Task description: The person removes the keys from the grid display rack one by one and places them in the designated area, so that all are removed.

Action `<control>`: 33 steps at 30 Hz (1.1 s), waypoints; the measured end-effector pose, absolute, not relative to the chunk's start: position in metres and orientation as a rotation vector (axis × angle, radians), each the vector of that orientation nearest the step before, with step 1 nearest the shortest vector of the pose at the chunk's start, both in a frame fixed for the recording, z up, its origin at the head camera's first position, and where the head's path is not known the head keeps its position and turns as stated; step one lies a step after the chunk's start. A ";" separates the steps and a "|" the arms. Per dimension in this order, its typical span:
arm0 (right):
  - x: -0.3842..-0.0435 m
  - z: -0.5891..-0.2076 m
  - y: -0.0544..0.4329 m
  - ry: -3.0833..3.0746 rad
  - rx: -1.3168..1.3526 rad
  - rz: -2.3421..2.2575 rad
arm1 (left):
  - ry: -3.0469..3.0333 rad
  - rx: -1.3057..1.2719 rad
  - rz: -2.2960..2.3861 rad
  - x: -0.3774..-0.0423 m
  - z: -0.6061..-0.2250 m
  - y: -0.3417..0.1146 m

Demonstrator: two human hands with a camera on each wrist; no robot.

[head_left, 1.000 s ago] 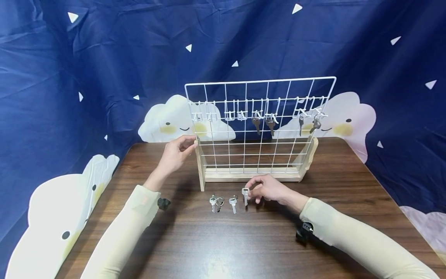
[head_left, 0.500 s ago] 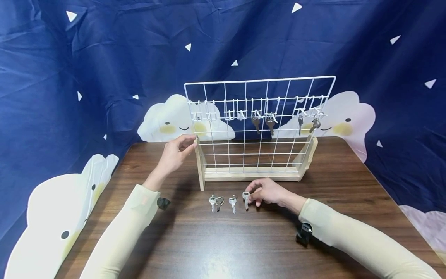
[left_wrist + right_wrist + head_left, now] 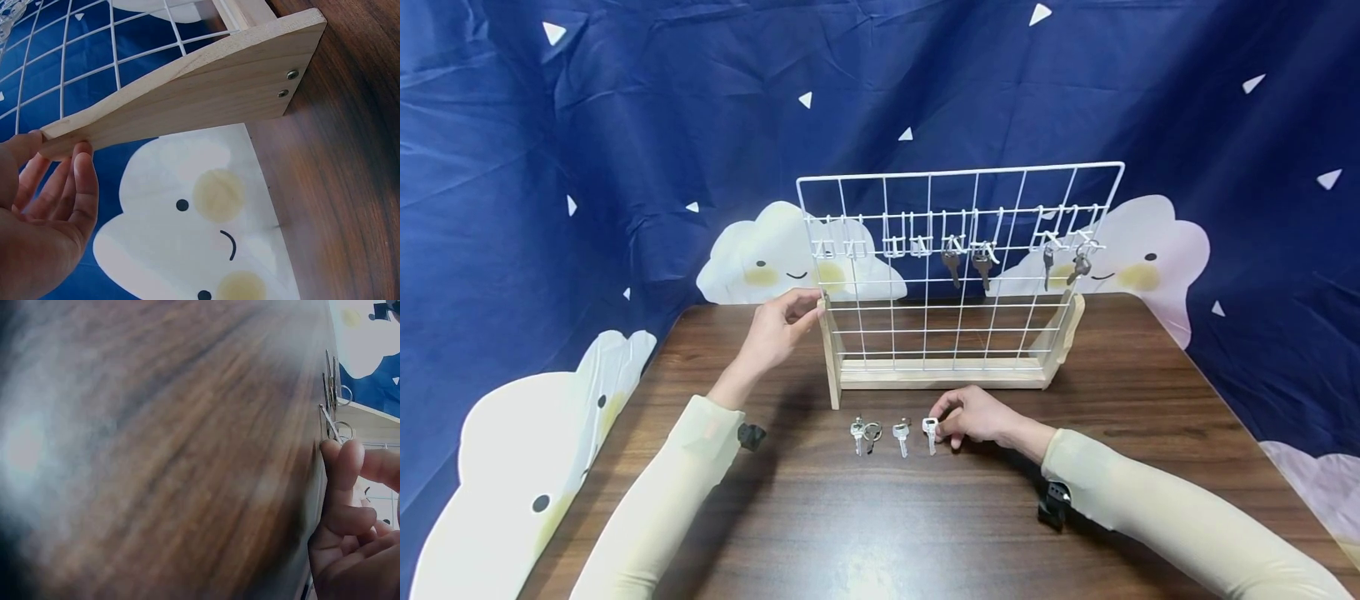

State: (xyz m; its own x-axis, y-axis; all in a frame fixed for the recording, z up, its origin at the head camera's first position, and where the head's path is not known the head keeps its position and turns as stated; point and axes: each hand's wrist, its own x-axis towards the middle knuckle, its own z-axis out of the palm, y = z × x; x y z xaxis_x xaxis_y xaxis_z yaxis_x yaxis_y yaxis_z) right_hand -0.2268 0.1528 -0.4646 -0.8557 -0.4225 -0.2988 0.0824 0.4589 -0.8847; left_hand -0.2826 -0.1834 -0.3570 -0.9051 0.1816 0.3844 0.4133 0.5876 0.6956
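Note:
My left hand pinches the top of the left wooden side panel of a wire grid rack, thumb on one face and fingers on the other. Between thumb and fingertips my right hand holds a silver key low at the tabletop, in front of the rack's base. Left of it lies a second silver key. Farther left are another silver key and a dark key with a ring. In the right wrist view the fingers of my right hand meet at the held key, partly hidden.
White hooks line the upper grid. Dark keys hang from middle hooks, and more keys hang at the right end. The rack stands on a brown wooden table before a blue cloth with clouds.
My right hand has moved slightly down the head view, toward the table's near side, with the key held. My left hand has stayed on the side panel.

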 end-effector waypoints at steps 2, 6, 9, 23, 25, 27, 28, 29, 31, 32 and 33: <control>-0.227 -0.465 0.153 2.247 -0.274 -1.384 | -2.548 -0.490 -1.220 -0.283 -0.357 -0.183; -0.228 -0.466 0.154 2.274 -0.259 -1.372 | -2.551 -0.492 -1.214 -0.284 -0.358 -0.184; -0.229 -0.466 0.155 2.276 -0.256 -1.363 | -2.554 -0.493 -1.214 -0.284 -0.359 -0.184; -0.228 -0.464 0.160 2.290 -0.248 -1.351 | -2.549 -0.499 -1.191 -0.284 -0.358 -0.184; -0.227 -0.463 0.161 2.285 -0.246 -1.358 | -2.548 -0.502 -1.192 -0.284 -0.357 -0.184; -0.227 -0.462 0.162 2.288 -0.253 -1.363 | -2.551 -0.501 -1.193 -0.284 -0.358 -0.184; -0.227 -0.461 0.162 2.291 -0.257 -1.365 | -2.553 -0.500 -1.193 -0.284 -0.358 -0.184; -0.227 -0.460 0.163 2.298 -0.262 -1.363 | -2.554 -0.500 -1.194 -0.285 -0.358 -0.184; -0.228 -0.458 0.164 2.316 -0.272 -1.358 | -2.554 -0.497 -1.194 -0.285 -0.358 -0.185; -0.228 -0.456 0.164 2.322 -0.278 -1.358 | -2.554 -0.495 -1.192 -0.285 -0.359 -0.185; -0.228 -0.455 0.164 2.329 -0.284 -1.356 | -2.555 -0.494 -1.191 -0.285 -0.359 -0.185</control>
State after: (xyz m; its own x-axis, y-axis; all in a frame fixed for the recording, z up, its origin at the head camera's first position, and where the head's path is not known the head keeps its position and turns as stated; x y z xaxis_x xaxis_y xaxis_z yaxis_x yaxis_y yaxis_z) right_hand -0.2284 0.1643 -0.4552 -0.8874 -0.3812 -0.2591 0.0371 0.5012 -0.8645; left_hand -0.2852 -0.1848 -0.3590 -0.9026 0.1874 0.3874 0.4173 0.6017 0.6811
